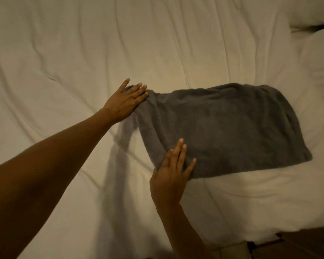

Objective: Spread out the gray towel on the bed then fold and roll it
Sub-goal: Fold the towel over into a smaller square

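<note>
The gray towel (226,128) lies folded into a rough rectangle on the white bed (82,53), right of centre. My left hand (123,101) rests flat on the towel's far left corner, fingers spread. My right hand (173,172) lies flat on the near left corner, fingers apart and pointing away from me. Neither hand grips the cloth; both press on it from above. The towel's left edge sags between the two hands and looks wrinkled. Its right end lies flat on the cover.
The bed cover is creased all over. White pillows (318,43) lie at the upper right. The bed's near edge (269,238) runs along the bottom right, with dark floor below it.
</note>
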Tool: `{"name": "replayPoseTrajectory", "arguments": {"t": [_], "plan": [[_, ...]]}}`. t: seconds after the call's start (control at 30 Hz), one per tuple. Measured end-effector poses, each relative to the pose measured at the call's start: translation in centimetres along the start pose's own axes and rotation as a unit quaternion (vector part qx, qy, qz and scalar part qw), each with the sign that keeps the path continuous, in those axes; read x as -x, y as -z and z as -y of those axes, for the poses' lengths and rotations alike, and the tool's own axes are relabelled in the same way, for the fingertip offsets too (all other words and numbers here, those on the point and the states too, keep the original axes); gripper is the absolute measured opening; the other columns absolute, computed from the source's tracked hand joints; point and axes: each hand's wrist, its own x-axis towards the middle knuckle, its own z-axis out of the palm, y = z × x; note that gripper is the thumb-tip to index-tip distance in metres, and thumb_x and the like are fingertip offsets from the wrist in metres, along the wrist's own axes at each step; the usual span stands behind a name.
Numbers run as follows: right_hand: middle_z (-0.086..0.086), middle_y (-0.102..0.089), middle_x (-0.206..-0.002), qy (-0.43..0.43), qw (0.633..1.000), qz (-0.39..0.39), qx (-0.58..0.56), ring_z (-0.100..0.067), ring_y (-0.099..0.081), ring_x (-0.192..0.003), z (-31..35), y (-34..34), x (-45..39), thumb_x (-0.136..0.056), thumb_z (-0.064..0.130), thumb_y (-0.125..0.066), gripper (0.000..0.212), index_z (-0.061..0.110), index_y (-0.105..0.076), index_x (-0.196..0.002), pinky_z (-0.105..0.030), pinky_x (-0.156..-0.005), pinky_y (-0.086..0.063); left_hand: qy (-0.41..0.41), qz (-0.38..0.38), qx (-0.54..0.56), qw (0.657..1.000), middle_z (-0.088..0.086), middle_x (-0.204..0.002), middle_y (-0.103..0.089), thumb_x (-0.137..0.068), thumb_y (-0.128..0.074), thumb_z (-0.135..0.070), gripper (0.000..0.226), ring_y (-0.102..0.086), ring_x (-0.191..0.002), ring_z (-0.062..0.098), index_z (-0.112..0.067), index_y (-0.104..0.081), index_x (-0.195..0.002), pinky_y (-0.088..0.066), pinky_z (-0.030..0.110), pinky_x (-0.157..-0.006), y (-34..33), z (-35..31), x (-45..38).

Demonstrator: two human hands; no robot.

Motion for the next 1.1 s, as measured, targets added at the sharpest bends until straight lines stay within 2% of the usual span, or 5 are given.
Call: {"name": "replayPoseTrajectory", "arguments": {"t": [0.13,0.43,0.73,0.93,1.1], "plan": [[-0.019,-0.010,-0.157,-0.016,1.000,0.008,0.010,-0.033,-0.011,-0.144,-3.6,3.0,-1.2,-0.071,0.041,-0.073,0.083,-0.002,-0.044,-0.137,-0.058,-0.112,-0.006,-0.027,-0.026,-0.025,0.999,0.012,-0.158,-0.017,-0.098,-0.045,-0.021,0.057,-0.014,-0.147,0.027,-0.014,-0.022,-0.150,0.038,0.032,-0.099,4.9,-1.8,-2.2],[-0.020,-0.012,-0.156,-0.053,0.998,-0.033,-0.020,-0.033,-0.014,-0.143,-14.3,6.7,-5.6,-0.070,0.046,-0.073,0.084,-0.004,-0.047,-0.133,-0.058,-0.111,-0.003,-0.065,-0.005,-0.139,0.988,0.008,-0.161,-0.003,-0.100,-0.041,-0.027,0.067,-0.001,-0.148,0.023,-0.015,-0.001,-0.152,0.011,0.047,-0.115,15.7,-9.9,-11.1],[-0.021,-0.015,-0.155,-0.088,0.996,0.004,-0.018,-0.032,-0.008,-0.144,-28.4,5.2,-10.8,-0.067,0.044,-0.076,0.086,-0.004,-0.048,-0.132,-0.054,-0.112,0.007,-0.054,-0.004,-0.124,0.991,0.009,-0.161,0.002,-0.100,-0.039,-0.028,0.068,0.002,-0.148,0.024,-0.014,0.003,-0.152,0.008,0.048,-0.117,18.5,-21.2,-21.6],[-0.018,0.019,-0.154,-0.110,0.992,0.053,-0.016,-0.031,0.017,-0.144,-35.9,4.3,-13.9,-0.087,0.041,-0.055,0.079,-0.003,-0.024,-0.145,-0.051,-0.107,0.023,-0.090,-0.002,-0.124,0.988,0.010,-0.160,0.004,-0.099,-0.040,-0.031,0.071,0.004,-0.148,0.025,-0.013,0.005,-0.152,0.009,0.048,-0.117,20.3,-27.9,-28.8],[-0.021,0.004,-0.157,-0.132,0.990,0.051,-0.025,-0.033,0.007,-0.145,-41.1,4.6,-15.7,-0.087,0.034,-0.056,0.072,-0.006,-0.031,-0.142,-0.053,-0.110,0.017,-0.134,-0.022,-0.153,0.979,0.010,-0.160,0.000,-0.100,-0.035,-0.020,0.064,0.002,-0.148,0.024,-0.011,0.003,-0.152,0.006,0.050,-0.118,21.9,-33.3,-34.1]]}}
